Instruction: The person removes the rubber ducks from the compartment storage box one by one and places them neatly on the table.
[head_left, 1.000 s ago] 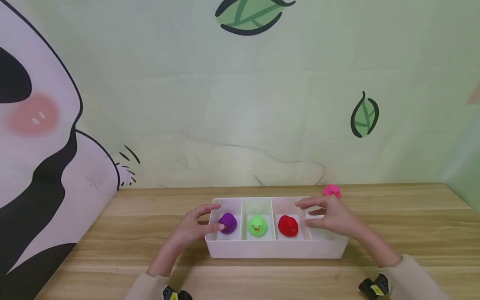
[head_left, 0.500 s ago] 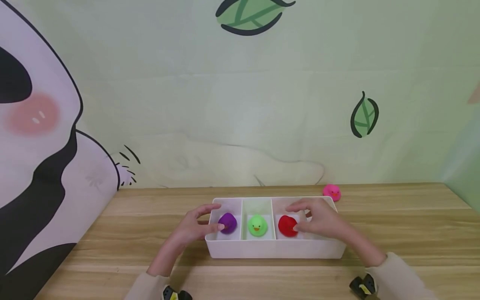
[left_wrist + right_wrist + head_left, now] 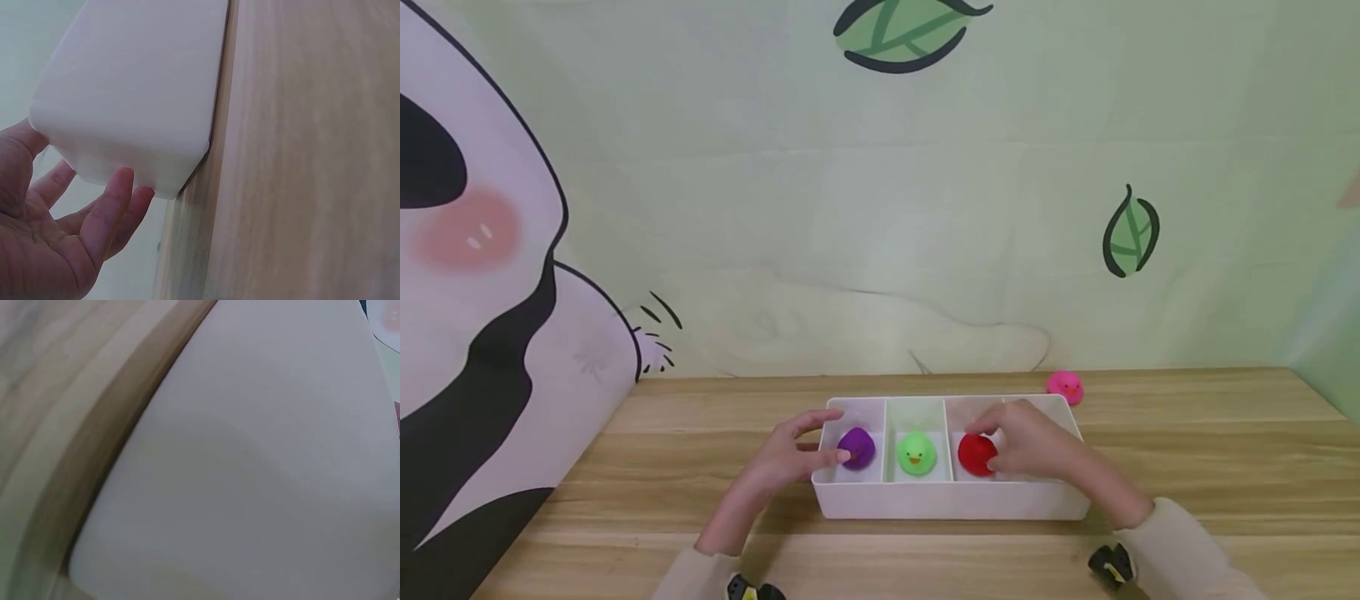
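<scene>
A white divided box (image 3: 951, 501) stands on the wooden table, with rubber ducks in its compartments. The purple duck (image 3: 859, 446) is in the leftmost one, the green duck (image 3: 917, 453) beside it, and the red duck (image 3: 975, 456) in the third. My left hand (image 3: 790, 450) holds the box's left end, thumb over the rim beside the purple duck. In the left wrist view, its fingers (image 3: 112, 209) lie against the outer end wall. My right hand (image 3: 1033, 442) reaches into the box and grips the red duck between thumb and fingers, covering part of the compartment to its right.
A pink duck (image 3: 1066, 387) sits on the table (image 3: 1210, 450) behind the box's right back corner. Behind the table hangs a pale green backdrop (image 3: 760, 208) with a cartoon panda and leaves. The box's front wall (image 3: 250, 456) fills most of the right wrist view.
My right hand has moved left from the rightmost compartment to the red duck, and its fingers have closed around it. My left hand stays at the box's left end.
</scene>
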{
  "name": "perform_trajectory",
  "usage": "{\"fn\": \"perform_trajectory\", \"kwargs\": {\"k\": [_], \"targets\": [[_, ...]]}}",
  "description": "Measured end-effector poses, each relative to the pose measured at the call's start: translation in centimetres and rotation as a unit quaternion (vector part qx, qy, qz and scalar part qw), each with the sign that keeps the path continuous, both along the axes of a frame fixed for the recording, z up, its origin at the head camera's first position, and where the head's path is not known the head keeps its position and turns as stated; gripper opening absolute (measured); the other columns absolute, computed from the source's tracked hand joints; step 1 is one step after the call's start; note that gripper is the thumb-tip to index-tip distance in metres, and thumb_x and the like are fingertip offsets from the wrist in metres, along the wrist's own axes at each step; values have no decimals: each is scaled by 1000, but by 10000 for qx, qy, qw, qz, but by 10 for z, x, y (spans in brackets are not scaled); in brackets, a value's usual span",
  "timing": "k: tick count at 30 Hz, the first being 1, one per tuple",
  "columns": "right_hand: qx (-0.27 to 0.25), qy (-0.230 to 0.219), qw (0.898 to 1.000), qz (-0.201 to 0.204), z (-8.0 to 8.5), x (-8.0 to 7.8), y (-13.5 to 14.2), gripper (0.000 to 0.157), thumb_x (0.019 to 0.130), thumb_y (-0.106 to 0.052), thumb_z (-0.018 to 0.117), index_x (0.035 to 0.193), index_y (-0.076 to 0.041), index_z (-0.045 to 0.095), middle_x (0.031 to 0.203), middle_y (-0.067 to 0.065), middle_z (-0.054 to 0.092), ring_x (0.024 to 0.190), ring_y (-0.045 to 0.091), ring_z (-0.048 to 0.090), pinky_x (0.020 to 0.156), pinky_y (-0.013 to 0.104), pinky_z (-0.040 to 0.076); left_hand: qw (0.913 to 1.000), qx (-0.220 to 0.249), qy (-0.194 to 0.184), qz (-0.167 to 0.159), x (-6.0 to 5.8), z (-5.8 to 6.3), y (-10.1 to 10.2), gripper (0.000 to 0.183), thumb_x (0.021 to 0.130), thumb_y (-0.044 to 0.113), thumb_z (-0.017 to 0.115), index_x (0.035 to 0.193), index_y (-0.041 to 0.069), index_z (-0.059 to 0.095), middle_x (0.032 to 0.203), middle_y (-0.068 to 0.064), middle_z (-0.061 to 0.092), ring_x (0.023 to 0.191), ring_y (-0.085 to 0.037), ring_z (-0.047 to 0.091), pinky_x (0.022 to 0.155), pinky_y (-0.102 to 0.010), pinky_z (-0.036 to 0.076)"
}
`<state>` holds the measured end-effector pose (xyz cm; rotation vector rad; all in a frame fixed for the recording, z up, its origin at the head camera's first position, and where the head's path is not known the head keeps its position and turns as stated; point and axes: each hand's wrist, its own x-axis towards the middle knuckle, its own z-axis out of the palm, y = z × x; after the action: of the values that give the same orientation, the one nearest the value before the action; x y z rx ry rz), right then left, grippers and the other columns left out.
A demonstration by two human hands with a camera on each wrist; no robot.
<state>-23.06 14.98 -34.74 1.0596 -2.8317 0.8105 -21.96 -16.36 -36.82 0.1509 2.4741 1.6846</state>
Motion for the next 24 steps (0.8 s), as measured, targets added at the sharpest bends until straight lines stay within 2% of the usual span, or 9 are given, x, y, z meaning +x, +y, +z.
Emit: {"fn": "perform_trajectory", "kwargs": {"k": [7,13,18,24], "targets": [[247,-327,9990,-172,1,0,-5,31,65,7,72,96,2,69,82,2,65,72,14,54,58,18,48,9999,84,-30,65,-1,-2,0,54,73,17,76,124,15,56,140,-18,37,116,-47,44,76,-46,53],[386,-223,9990,-79,1,0,-7,29,63,9,70,91,0,70,73,-2,61,63,11,49,52,18,45,9999,88,-39,49,-1,-2,0,56,72,20,77,124,16,56,140,-17,37,117,-47,44,76,-47,52],[384,-278,9988,-109,2,1,-8,29,65,7,72,92,-1,70,76,-2,63,66,12,50,53,18,46,9999,111,-33,44,-1,-2,0,56,73,19,77,124,15,56,139,-18,38,117,-48,43,77,-48,52],[134,-105,9998,-115,4,4,-5,28,66,6,70,93,0,70,84,3,65,74,15,53,59,19,48,9999,117,-50,65,-1,-2,-1,56,72,19,77,124,16,56,140,-17,38,117,-48,42,78,-48,51]]}}
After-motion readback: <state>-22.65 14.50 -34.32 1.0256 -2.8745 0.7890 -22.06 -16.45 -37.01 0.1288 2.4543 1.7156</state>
